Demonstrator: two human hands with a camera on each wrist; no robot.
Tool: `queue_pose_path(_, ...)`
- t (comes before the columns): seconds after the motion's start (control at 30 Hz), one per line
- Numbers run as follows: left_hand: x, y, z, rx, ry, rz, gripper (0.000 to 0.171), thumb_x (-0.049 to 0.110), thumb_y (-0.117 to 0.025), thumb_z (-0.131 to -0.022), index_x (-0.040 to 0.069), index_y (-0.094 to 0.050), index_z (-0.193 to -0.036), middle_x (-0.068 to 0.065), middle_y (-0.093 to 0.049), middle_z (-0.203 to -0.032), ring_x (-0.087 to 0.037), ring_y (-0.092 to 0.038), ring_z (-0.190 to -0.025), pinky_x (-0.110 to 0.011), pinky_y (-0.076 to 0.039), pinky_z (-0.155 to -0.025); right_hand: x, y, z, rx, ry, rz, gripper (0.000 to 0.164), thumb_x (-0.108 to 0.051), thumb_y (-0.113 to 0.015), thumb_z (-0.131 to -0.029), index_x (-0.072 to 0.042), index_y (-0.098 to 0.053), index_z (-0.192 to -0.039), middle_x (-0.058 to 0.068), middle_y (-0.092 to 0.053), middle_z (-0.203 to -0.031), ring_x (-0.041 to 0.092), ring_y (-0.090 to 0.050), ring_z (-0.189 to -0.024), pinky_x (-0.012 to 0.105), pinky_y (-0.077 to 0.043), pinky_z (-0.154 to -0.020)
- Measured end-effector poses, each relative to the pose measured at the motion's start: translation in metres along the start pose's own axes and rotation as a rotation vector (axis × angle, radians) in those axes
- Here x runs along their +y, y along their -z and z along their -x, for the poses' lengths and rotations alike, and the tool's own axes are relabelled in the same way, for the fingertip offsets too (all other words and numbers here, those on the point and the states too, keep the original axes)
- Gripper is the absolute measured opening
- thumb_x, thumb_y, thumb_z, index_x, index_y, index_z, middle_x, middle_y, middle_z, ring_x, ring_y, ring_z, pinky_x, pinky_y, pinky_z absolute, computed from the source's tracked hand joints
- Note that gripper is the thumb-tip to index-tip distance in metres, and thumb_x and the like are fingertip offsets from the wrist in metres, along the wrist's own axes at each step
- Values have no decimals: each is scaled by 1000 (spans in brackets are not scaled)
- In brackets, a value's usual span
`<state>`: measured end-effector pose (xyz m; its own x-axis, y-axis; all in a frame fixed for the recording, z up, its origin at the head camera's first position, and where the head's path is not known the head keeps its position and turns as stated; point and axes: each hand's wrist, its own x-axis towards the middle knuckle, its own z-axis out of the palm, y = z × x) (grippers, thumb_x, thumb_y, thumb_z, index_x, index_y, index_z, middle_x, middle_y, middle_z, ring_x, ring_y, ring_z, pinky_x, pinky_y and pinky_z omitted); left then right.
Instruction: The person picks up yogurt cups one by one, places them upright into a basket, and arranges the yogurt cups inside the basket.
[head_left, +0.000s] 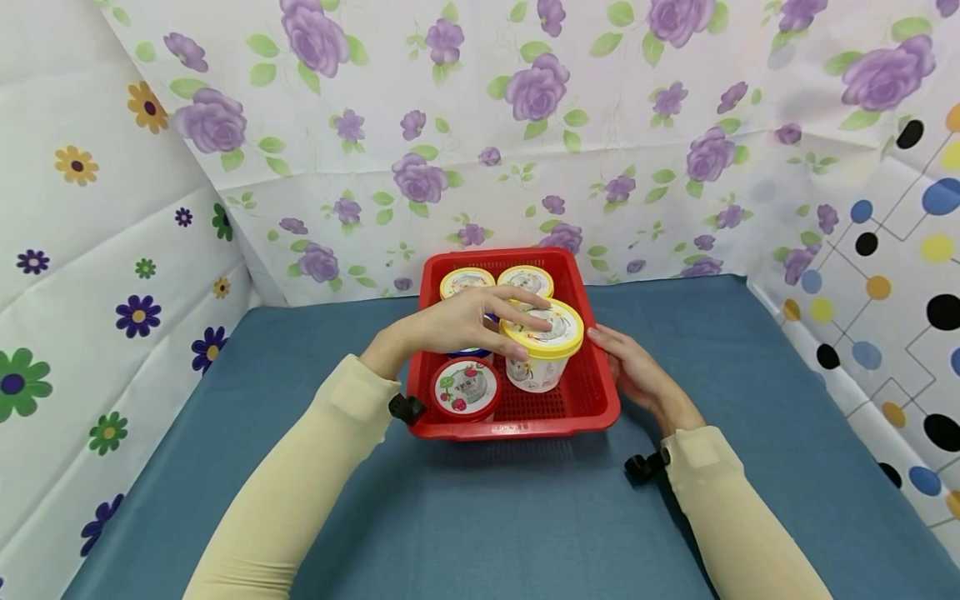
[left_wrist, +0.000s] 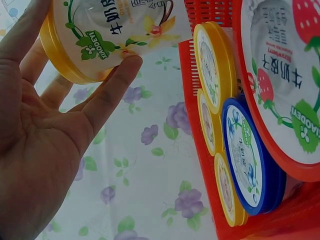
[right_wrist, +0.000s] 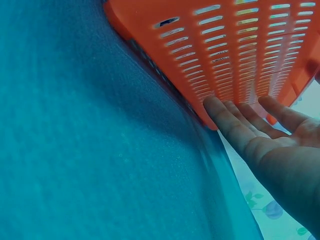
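Note:
My left hand [head_left: 471, 321] grips a white tub [head_left: 542, 375] by its yellow lid, fingers spread over the top and thumb at the near side. In the left wrist view that tub shows vanilla flowers on its wall, tilted and above the others. A red plastic basket [head_left: 517, 430] holds it in outline in the head view. My right hand [head_left: 637, 371] touches the basket's right side; in the right wrist view its nearly straight fingers [right_wrist: 227, 117] lie against the slotted wall. At the basket's front left sits a tub with a red lid [head_left: 467, 389] and strawberry print.
Yellow-lidded tubs [head_left: 467, 280] stand at the back of the basket. A blue-lidded tub [left_wrist: 245, 157] sits behind the red-lidded one, mostly hidden by my left hand in the head view. Blue cloth [head_left: 487, 517] covers the table; flowered sheets [head_left: 480, 125] hang behind and at the sides.

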<state>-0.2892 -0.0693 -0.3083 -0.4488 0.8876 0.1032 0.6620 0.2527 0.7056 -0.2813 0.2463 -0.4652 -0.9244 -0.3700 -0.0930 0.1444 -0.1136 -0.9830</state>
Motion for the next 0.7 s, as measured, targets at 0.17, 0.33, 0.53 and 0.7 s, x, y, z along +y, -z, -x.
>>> queue_pose_path(0.17,-2,-2,-1,-16,-4,3,48,22,-78,-95,18,-67,-141,-2,-49,-156,-15,-39,-144,-37,-48,-107,1,1,0,2,-7,3,47,-37,-47,-112,-11,-46,-150,5,-69,-127,19,-74,-105,40,-60,-90)
queue_pose_path(0.33,-3,-4,-3,-43,1,14,48,22,-79,-95,18,-67,-141,-3,-49,-156,-16,-40,-143,-34,-50,-105,1,1,0,3,-9,-3,46,-36,-47,-112,-11,-46,-150,5,-69,-126,18,-74,-104,39,-60,-90)
queue_pose_path(0.53,-4,-7,-7,-93,17,32,48,23,-79,-95,17,-67,-141,-3,-48,-156,-15,-41,-141,-31,-53,-101,1,1,0,8,-11,5,45,-36,-47,-112,-11,-47,-150,5,-70,-124,18,-75,-102,39,-60,-89)
queue_pose_path(0.7,-5,-8,-9,-94,23,32,48,21,-78,-95,17,-67,-142,-4,-48,-156,-15,-41,-141,-30,-53,-100,1,1,0,7,-13,2,46,-36,-47,-112,-11,-47,-150,5,-70,-124,19,-75,-103,40,-60,-89)
